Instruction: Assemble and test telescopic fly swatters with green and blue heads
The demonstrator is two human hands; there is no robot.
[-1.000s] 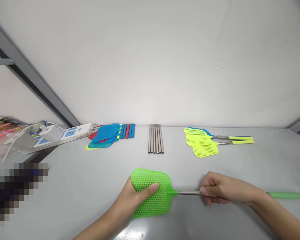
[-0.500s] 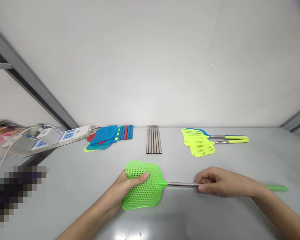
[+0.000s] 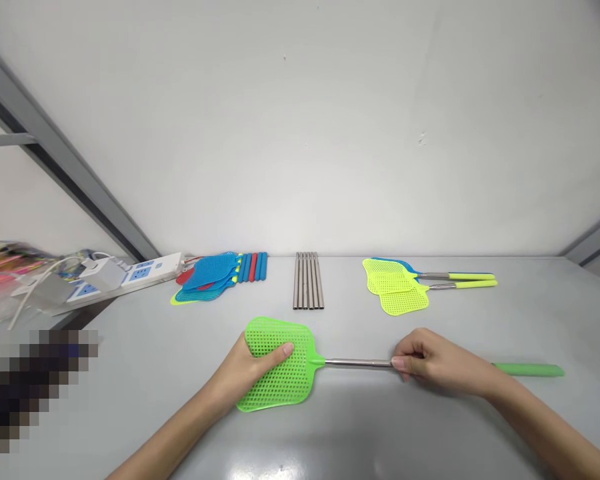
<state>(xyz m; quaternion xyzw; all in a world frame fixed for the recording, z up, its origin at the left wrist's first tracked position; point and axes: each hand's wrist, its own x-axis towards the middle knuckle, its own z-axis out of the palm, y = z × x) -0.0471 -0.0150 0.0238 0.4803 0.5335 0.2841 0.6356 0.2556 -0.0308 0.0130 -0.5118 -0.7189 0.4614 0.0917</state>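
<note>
A green fly swatter (image 3: 290,373) lies across the grey table (image 3: 130,373) in front of me. My left hand (image 3: 247,367) grips its mesh head, thumb on top. My right hand (image 3: 433,363) is closed around the metal telescopic rod (image 3: 357,363), which shows stretched between the two hands. The green handle (image 3: 527,369) sticks out to the right past my right wrist.
Along the back lie a pile of blue, red and yellow swatter heads and handles (image 3: 220,272), several metal rods (image 3: 307,289), and assembled yellow swatters (image 3: 405,287). A power strip (image 3: 125,272) with plugs sits at the back left, with coloured packets (image 3: 0,260) beyond it.
The swatter head and my left hand have moved left, away from my right hand. More of the metal rod shows between the hands than before.
</note>
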